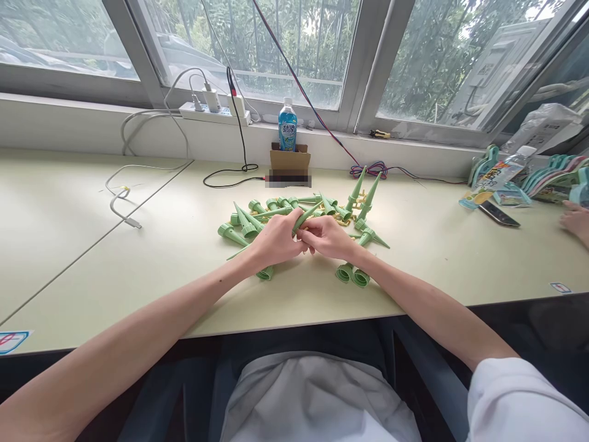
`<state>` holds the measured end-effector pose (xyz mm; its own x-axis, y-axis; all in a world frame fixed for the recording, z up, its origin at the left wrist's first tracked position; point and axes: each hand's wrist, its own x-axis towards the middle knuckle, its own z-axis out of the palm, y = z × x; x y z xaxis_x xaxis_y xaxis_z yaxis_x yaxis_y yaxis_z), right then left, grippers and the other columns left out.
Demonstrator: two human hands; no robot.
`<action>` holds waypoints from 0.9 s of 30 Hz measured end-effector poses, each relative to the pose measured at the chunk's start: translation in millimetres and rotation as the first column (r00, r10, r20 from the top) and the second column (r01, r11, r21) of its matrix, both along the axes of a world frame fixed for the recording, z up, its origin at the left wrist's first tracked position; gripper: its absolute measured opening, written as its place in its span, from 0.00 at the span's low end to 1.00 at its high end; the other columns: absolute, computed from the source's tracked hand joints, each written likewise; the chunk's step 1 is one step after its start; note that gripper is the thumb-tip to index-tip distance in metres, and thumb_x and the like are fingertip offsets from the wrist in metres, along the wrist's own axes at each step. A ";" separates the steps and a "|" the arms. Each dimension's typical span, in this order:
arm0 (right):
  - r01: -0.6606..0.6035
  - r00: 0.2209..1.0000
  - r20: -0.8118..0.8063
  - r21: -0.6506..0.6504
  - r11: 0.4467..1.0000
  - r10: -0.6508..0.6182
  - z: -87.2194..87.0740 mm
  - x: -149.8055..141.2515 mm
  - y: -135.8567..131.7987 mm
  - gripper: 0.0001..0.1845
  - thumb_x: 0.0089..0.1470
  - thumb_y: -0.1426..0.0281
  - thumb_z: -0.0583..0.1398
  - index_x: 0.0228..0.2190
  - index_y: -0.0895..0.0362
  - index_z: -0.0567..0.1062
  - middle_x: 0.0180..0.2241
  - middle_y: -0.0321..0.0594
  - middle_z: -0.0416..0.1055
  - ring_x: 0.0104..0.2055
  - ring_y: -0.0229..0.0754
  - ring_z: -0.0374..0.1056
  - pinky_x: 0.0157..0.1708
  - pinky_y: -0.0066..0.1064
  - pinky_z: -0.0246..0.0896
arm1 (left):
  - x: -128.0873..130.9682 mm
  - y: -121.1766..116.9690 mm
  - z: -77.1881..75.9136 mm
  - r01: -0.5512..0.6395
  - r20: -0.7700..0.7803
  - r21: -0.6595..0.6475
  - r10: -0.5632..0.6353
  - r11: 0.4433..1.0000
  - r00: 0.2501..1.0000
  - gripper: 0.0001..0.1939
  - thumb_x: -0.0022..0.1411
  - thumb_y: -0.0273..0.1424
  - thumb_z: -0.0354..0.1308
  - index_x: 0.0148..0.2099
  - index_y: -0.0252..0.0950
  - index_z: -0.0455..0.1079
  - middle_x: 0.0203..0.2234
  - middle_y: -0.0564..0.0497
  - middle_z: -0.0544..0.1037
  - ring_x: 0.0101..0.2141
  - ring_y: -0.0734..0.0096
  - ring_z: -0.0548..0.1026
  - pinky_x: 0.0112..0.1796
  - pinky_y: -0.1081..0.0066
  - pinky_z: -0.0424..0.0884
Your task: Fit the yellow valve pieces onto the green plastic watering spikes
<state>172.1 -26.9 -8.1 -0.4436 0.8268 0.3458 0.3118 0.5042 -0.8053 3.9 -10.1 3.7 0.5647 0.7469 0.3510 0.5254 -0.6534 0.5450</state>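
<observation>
So the left hand (278, 237) has a green spike (305, 217) gripped, tip poking up and away to the right, and the right hand (327, 236) is pinched in close with its fingertips right at the left's. Can't tell if the right has its own small piece, since the fingers hide it. That spike is over the near-middle of the bench (427, 245), just in front of a heap of similar spikes (246, 224) (some yellow bits (362, 195) mixed in on the right). Progress-wise, I'd call it partway: one piece being worked on, plenty lying loose around it. No tidy finished pile that I can spot, so I can't say which ones are done and which are left. Further back there's a blue bottle (288, 129) behind a cardboard box (289, 161), and someone else's hand (576, 222) far right.
</observation>
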 end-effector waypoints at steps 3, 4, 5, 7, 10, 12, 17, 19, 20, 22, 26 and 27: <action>0.006 1.000 -0.001 0.002 1.000 -0.006 1.0 -0.7 -0.8 0.12 0.58 0.71 0.55 0.27 0.61 0.75 0.21 0.37 0.73 0.20 0.34 0.68 0.20 0.23 0.63 | -0.1 0.0 0.0 -0.007 -0.005 0.006 0.007 1.000 1.000 0.12 0.46 0.25 0.55 0.32 0.40 0.55 0.22 0.55 0.72 0.24 0.70 0.66 0.24 0.71 0.56; 0.008 1.000 -0.003 0.002 1.000 -0.008 1.2 -1.0 -1.1 0.12 0.58 0.71 0.55 0.27 0.61 0.75 0.21 0.37 0.73 0.20 0.34 0.68 0.20 0.23 0.63 | -0.1 0.0 0.0 -0.010 -0.008 0.009 0.010 1.000 1.000 0.12 0.46 0.25 0.55 0.32 0.40 0.54 0.22 0.55 0.72 0.23 0.70 0.66 0.24 0.71 0.56; 0.010 1.000 -0.006 0.002 1.000 -0.010 1.3 -1.2 -1.3 0.11 0.58 0.72 0.55 0.27 0.61 0.75 0.20 0.37 0.73 0.20 0.34 0.68 0.20 0.23 0.63 | -0.2 -0.1 0.1 -0.013 -0.011 0.012 0.013 1.000 1.000 0.12 0.46 0.25 0.55 0.32 0.40 0.54 0.22 0.56 0.71 0.23 0.70 0.65 0.24 0.71 0.56; 0.016 1.000 -0.012 0.004 1.000 -0.016 1.5 -1.6 -1.6 0.11 0.57 0.72 0.55 0.26 0.61 0.75 0.20 0.37 0.73 0.20 0.34 0.68 0.20 0.23 0.63 | -0.4 -0.3 0.4 -0.015 -0.016 0.015 0.015 1.000 1.000 0.13 0.47 0.25 0.55 0.32 0.40 0.54 0.22 0.56 0.71 0.23 0.71 0.64 0.23 0.71 0.56; 0.020 1.000 -0.020 0.009 1.000 -0.020 1.5 -2.1 -1.6 0.11 0.57 0.73 0.55 0.26 0.61 0.74 0.20 0.36 0.73 0.20 0.34 0.68 0.20 0.23 0.63 | -0.6 -0.5 0.9 -0.018 -0.022 0.014 0.019 1.000 1.000 0.13 0.47 0.26 0.56 0.32 0.40 0.53 0.21 0.57 0.70 0.22 0.72 0.62 0.23 0.72 0.55; 0.019 1.000 -0.025 0.012 1.000 -0.019 1.5 -2.4 -1.5 0.11 0.56 0.73 0.56 0.26 0.61 0.75 0.20 0.36 0.73 0.20 0.33 0.67 0.20 0.23 0.63 | -0.7 -0.5 1.0 -0.021 -0.027 0.019 0.022 1.000 0.999 0.14 0.47 0.26 0.56 0.32 0.40 0.53 0.20 0.57 0.68 0.22 0.72 0.61 0.22 0.72 0.54; 0.019 0.999 -0.026 0.013 1.000 -0.019 1.4 -2.9 -1.6 0.11 0.57 0.72 0.56 0.26 0.61 0.74 0.20 0.36 0.73 0.20 0.33 0.67 0.20 0.23 0.63 | -0.7 0.0 1.0 -0.023 -0.038 0.025 0.024 0.999 0.999 0.14 0.46 0.26 0.56 0.32 0.40 0.53 0.20 0.57 0.68 0.23 0.71 0.63 0.23 0.71 0.53; 0.023 0.999 -0.025 0.020 1.000 -0.022 1.0 -2.8 -1.7 0.11 0.57 0.72 0.56 0.26 0.61 0.74 0.20 0.36 0.73 0.20 0.33 0.67 0.20 0.23 0.63 | -0.6 0.0 1.2 -0.023 -0.042 0.024 0.024 0.999 0.999 0.14 0.46 0.26 0.56 0.32 0.40 0.53 0.21 0.56 0.69 0.23 0.71 0.64 0.23 0.71 0.53; 0.026 0.999 -0.023 0.025 0.999 -0.025 0.7 -2.7 -1.8 0.11 0.57 0.72 0.56 0.26 0.61 0.74 0.20 0.36 0.73 0.19 0.33 0.67 0.20 0.23 0.63 | -0.6 0.0 1.3 -0.023 -0.043 0.026 0.024 0.999 0.999 0.14 0.46 0.26 0.56 0.32 0.40 0.52 0.21 0.56 0.69 0.23 0.71 0.64 0.23 0.71 0.53; 0.032 0.999 -0.016 0.037 0.999 -0.032 0.3 -2.5 -1.8 0.11 0.57 0.72 0.55 0.26 0.61 0.74 0.20 0.36 0.72 0.19 0.33 0.66 0.20 0.23 0.62 | -0.5 -0.1 1.4 -0.023 -0.040 0.034 0.024 0.999 0.999 0.14 0.46 0.26 0.56 0.31 0.40 0.51 0.21 0.56 0.68 0.23 0.71 0.64 0.23 0.71 0.53; 0.041 0.999 -0.009 0.057 0.998 -0.041 0.5 -2.8 -2.2 0.12 0.57 0.72 0.55 0.25 0.61 0.74 0.20 0.36 0.72 0.19 0.33 0.66 0.20 0.23 0.61 | -0.5 -0.1 0.9 -0.023 -0.028 0.051 0.025 0.998 0.999 0.15 0.47 0.26 0.56 0.31 0.40 0.51 0.20 0.57 0.66 0.22 0.72 0.61 0.23 0.71 0.52; 0.044 0.999 -0.008 0.060 0.997 -0.043 0.7 -3.0 -2.3 0.12 0.57 0.73 0.55 0.25 0.61 0.74 0.20 0.36 0.72 0.20 0.33 0.66 0.20 0.23 0.61 | -0.5 -0.1 0.7 -0.024 -0.026 0.054 0.025 0.998 0.999 0.15 0.47 0.26 0.56 0.31 0.40 0.50 0.20 0.57 0.65 0.22 0.72 0.60 0.23 0.71 0.52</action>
